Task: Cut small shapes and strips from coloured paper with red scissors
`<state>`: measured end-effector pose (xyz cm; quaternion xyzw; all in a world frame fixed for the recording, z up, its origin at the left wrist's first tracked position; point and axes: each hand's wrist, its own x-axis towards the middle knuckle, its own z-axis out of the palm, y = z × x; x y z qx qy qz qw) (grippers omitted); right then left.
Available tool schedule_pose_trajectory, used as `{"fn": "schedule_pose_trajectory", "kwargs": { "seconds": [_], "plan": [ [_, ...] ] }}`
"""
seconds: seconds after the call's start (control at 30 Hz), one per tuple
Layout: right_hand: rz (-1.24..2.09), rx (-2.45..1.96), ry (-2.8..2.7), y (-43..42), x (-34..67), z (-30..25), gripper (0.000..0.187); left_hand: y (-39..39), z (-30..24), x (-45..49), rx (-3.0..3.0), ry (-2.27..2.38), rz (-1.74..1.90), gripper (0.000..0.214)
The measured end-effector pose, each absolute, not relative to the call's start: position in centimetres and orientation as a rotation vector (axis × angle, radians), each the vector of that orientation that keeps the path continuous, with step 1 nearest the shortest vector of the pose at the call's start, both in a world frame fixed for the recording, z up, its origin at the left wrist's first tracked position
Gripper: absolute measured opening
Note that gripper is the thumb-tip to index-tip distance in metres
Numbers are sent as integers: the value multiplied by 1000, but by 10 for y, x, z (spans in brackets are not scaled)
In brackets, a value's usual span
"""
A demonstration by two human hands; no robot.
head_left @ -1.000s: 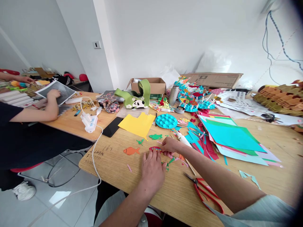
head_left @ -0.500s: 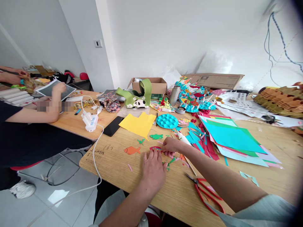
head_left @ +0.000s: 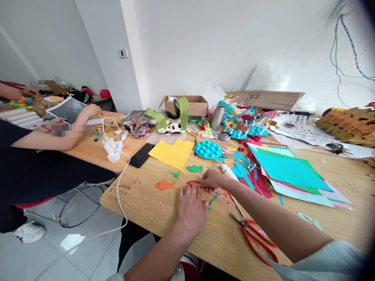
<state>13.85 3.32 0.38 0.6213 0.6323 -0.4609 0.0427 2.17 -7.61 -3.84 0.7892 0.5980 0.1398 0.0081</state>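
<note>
My left hand [head_left: 191, 212] lies palm down on the wooden table, its fingers flat on the near edge of a small red paper fish [head_left: 193, 182]. Touching the fish's right end, my right hand [head_left: 213, 180] has its fingers pinched together; what they hold, if anything, is hidden. Left of my hands lies an orange paper fish [head_left: 164, 185]. A green paper fish [head_left: 195, 168] and a small green scrap [head_left: 175, 175] are just beyond. Green and pink offcuts [head_left: 215, 197] lie under and beside my right hand. Red-handled scissors [head_left: 258, 238] rest near my right forearm.
Yellow paper [head_left: 172, 154], a blue plate [head_left: 208, 150], a glue bottle [head_left: 229, 170] and stacked coloured sheets [head_left: 295, 168] lie farther back. A black phone [head_left: 141, 155] and a power strip [head_left: 113, 150] with a trailing cable are left. Another person [head_left: 43, 144] sits at the adjoining table.
My hands stay nearly in place over the red paper fish. The view has shifted slightly. The other person's raised hand has lowered to the right beside their dark sheet.
</note>
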Motion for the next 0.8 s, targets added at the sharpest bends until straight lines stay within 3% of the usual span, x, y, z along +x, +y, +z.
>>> {"fn": "schedule_pose_trajectory", "kwargs": {
  "seconds": [0.8],
  "plan": [
    [-1471, 1987, 1989, 28, 139, -2, 29, -76, -42, 20, 2462, 1876, 483, 51]
  ]
}}
